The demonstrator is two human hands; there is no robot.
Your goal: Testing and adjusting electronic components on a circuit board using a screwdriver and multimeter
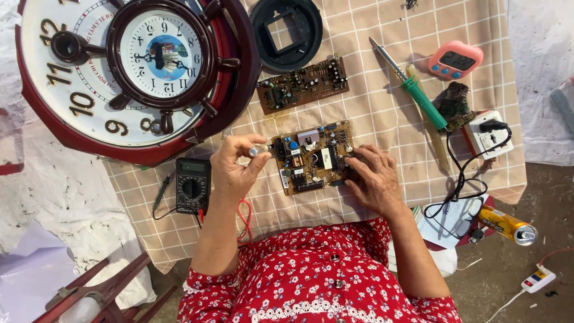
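A tan circuit board (314,157) with several small parts lies flat on the checked cloth (382,113) in front of me. My left hand (234,168) pinches a small silvery part (256,151) between thumb and fingers at the board's left edge. At the opposite edge my right hand (373,178) rests with its fingertips pressing down on the board. A second, darker circuit board (303,84) lies just beyond it.
A large red wall clock (128,72) fills the far left. A black multimeter (192,185) with leads sits beside my left wrist. A green-handled soldering iron (412,87), pink timer (455,60), round black cover (286,27), white power socket (487,137) and yellow can (508,225) lie around.
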